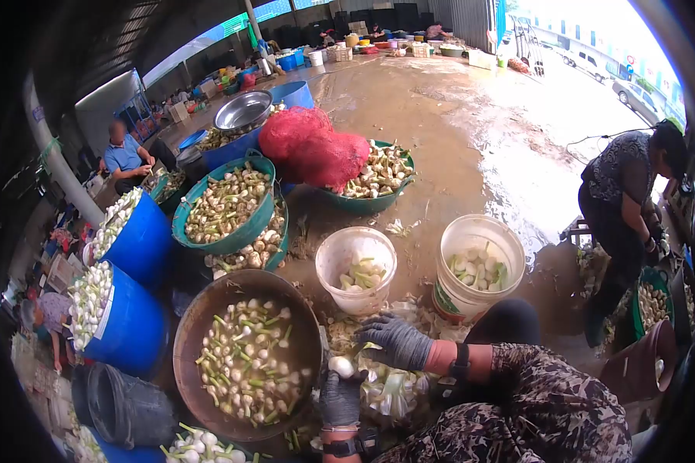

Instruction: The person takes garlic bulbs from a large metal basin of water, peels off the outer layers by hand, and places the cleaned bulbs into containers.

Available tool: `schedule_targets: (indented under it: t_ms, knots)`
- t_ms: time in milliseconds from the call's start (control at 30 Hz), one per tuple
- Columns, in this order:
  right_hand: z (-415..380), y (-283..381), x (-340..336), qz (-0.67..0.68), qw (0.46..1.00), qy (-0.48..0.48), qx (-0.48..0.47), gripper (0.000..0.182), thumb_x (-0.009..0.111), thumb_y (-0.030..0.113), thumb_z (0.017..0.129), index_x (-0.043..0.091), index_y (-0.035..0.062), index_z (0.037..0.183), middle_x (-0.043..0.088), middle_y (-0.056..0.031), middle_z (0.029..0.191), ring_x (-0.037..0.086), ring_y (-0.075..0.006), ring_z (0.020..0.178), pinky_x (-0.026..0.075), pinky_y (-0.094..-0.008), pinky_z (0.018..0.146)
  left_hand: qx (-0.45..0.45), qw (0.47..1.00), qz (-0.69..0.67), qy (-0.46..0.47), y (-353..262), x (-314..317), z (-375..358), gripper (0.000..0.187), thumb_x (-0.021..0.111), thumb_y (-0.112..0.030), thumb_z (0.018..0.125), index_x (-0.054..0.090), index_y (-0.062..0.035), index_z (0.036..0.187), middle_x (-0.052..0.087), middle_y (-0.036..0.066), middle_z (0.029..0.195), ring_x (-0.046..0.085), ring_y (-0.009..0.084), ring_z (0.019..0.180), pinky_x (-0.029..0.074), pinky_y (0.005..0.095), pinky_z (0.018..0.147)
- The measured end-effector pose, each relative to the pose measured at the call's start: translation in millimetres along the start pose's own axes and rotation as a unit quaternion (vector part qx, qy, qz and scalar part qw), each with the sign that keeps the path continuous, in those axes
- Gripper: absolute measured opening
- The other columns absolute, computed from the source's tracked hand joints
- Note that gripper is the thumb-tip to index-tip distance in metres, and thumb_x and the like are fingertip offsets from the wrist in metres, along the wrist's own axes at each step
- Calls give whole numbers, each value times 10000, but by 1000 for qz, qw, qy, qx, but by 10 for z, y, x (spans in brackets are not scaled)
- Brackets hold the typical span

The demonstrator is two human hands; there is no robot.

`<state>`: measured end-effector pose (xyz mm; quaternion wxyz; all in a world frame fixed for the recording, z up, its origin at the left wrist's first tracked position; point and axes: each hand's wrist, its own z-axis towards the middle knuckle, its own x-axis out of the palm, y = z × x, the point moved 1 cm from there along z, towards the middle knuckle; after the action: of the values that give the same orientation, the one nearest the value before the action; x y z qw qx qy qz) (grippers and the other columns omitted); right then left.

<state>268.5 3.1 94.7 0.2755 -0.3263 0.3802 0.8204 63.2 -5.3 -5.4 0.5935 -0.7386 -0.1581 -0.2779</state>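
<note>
My left hand [340, 399], in a dark grey glove, is closed around a white garlic bulb [341, 366]. Just above and to the right, my right hand [398, 342] wears the same kind of glove. Its fingers are curled beside the bulb's greenish stem, and what they grip is hidden. Left of my hands stands a wide brown tub [184, 347] of water with many garlic bulbs [247, 355] floating in it. Pale peelings [394, 390] are heaped under my hands.
Two white buckets [357, 301] [483, 289] with some garlic stand ahead. Green tubs [232, 231], blue barrels [143, 320] and red mesh sacks [313, 147] are further left. One person [625, 201] bends at the right; another [127, 158] sits at the left. The floor [432, 147] is wet.
</note>
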Motion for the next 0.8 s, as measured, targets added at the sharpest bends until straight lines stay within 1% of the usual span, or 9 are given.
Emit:
schedule_targets:
  t_ms: [33,100,200,333,500,533,600,667,800]
  knots:
    - [-29,77,69,31,998,31,-43,276,645,248,821,635,113,1062,656,-103,1010,605,-297,992,425,-425,936,-42,992,-111,38,-22,129,-89,362,490,-297,977,516,-24,1214,569,104,1118,562,232,955,483,421,889]
    - [-99,142,192,25,998,48,-40,245,650,242,801,647,115,1010,647,-98,923,612,-294,912,450,-417,861,-43,995,-94,5,-213,401,-207,301,575,-317,942,539,-47,1071,567,101,1023,591,210,863,560,368,784]
    - [-100,147,230,-14,998,54,-17,191,640,248,795,650,116,934,583,-99,734,608,-294,764,473,-422,714,32,972,227,58,-259,423,-224,392,612,-378,921,531,-35,1093,572,66,1020,593,176,872,559,325,744]
    - [-119,194,279,6,992,104,69,194,628,234,818,641,80,935,614,-143,766,615,-338,750,488,-443,707,-6,982,180,61,-313,415,-304,418,637,-367,904,533,-47,1151,579,58,1034,591,177,903,553,333,764]
    - [-170,74,413,229,922,162,265,214,617,222,863,616,33,962,665,-177,900,632,-377,847,507,-421,749,49,937,321,128,-64,82,-166,534,662,-374,877,489,-58,1271,580,66,1130,586,187,984,543,364,814]
    - [-212,102,423,220,931,127,263,219,622,226,859,615,39,972,654,-174,851,633,-381,848,505,-421,744,65,928,340,138,-64,101,-160,550,664,-374,875,481,-59,1287,578,67,1145,585,188,996,541,367,820]
    - [-152,172,318,138,962,141,187,236,618,239,861,607,34,978,649,-180,891,627,-388,862,503,-428,754,-71,984,67,151,-156,291,-220,647,616,-450,882,442,-41,1352,541,91,1268,552,216,1113,498,359,906]
    - [-168,197,314,61,988,121,75,236,610,244,862,603,44,987,619,-165,865,624,-358,869,491,-434,748,-76,985,102,117,-100,229,-204,629,608,-433,898,417,-63,1368,550,90,1232,573,197,1052,528,353,848]
    - [-247,137,292,167,969,147,107,232,610,241,862,597,41,979,612,-172,914,615,-357,875,486,-432,746,-44,967,238,75,-249,347,-278,672,566,-481,920,354,-82,1418,553,87,1185,595,153,943,542,311,736]
